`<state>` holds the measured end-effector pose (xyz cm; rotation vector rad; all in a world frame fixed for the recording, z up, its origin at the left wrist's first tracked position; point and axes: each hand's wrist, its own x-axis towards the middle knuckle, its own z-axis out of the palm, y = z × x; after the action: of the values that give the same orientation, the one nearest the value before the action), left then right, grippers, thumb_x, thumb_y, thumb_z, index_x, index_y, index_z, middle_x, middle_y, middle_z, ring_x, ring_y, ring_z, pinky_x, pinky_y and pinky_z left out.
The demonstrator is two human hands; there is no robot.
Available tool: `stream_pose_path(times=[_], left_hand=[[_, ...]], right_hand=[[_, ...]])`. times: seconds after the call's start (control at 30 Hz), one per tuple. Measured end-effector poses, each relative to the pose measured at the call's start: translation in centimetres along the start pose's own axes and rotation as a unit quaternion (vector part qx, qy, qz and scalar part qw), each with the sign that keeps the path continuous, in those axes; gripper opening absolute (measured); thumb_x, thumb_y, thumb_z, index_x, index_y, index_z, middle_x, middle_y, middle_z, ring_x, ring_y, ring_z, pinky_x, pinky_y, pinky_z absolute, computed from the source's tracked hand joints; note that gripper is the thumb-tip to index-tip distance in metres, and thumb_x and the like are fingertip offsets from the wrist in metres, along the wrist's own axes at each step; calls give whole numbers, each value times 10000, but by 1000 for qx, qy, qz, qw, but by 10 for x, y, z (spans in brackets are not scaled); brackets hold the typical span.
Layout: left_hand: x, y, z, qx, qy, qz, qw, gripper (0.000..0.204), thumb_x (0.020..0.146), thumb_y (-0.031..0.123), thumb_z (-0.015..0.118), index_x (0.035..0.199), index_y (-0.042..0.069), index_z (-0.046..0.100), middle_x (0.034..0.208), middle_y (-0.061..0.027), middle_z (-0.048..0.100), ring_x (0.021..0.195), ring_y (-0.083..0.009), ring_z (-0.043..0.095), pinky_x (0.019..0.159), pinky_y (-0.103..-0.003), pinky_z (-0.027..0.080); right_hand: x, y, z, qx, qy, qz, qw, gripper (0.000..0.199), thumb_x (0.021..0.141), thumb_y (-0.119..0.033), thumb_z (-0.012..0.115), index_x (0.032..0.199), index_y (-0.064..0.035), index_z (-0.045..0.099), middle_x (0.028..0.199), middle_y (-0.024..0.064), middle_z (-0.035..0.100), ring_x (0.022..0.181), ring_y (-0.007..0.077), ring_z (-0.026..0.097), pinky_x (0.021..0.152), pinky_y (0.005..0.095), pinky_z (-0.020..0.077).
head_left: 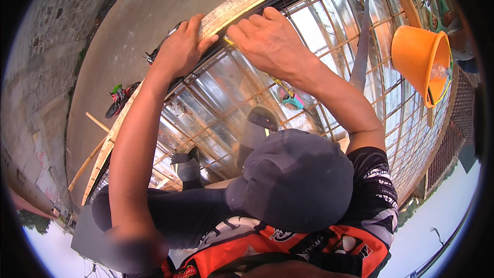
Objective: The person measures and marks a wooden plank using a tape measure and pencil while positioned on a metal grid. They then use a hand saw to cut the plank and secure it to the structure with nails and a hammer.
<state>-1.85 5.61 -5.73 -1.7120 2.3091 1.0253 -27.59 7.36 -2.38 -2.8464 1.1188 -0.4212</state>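
Head view: near the top centre, the left hand (pixel 181 46) grips a wooden beam (pixel 242 1). Beside it, the right hand (pixel 265 41) pinches a yellow tape measure (pixel 280 85) against shiny roof sheeting (pixel 221 92).

A pale, weathered wooden edge board (pixel 242 5) ran along the rim of the roof frame, long, narrow and flat. A thin yellow measuring tape (pixel 280 85) lay stretched from that board across the shiny metal sheeting, ending at its small teal case (pixel 293 103) resting on the battens.
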Motion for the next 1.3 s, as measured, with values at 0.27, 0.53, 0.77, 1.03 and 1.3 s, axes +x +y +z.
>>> stream_pose_path(times=[0.27,0.53,0.77,1.03,1.3], left_hand=[[1,3,0,5,10,6,1000,687,1113,532,594,1604,77,443,1428,-282,638,1310,-482,639,1079,-538,535],[5,12,-10,-2,-38,-18,999,700,1127,517,576,1626,57,404,1519,-304,580,1371,-493,600,1134,-542,499],[1,16,-12,29,-21,-8,999,687,1122,515,590,1588,30,451,1460,-294,621,1359,-475,606,1128,-530,504],[8,104,-55,62,-95,43,993,542,1113,512,613,1235,-1,740,1093,-224,762,1045,-435,722,922,-525,554],[45,81,36,-267,-199,-104,937,601,1179,395,539,1561,-63,468,1271,-183,704,971,-215,735,899,-365,610]], right_hand=[[-103,-1,-27,231,71,274,931,80,991,-123,761,958,-86,697,855,50,693,819,265,687,731,402,442],[-85,14,29,178,42,277,943,120,1041,-218,713,994,-109,695,879,57,693,821,270,692,737,426,447],[-74,30,56,246,54,349,903,196,1044,-261,737,1019,-69,711,878,95,752,771,329,716,708,439,540],[-82,17,26,502,-46,352,789,334,1071,-271,732,1293,-23,738,1009,139,796,852,198,728,792,364,581],[-110,5,22,592,-86,325,733,496,1131,-294,621,1577,-78,602,1299,154,787,1092,222,736,983,361,559]])
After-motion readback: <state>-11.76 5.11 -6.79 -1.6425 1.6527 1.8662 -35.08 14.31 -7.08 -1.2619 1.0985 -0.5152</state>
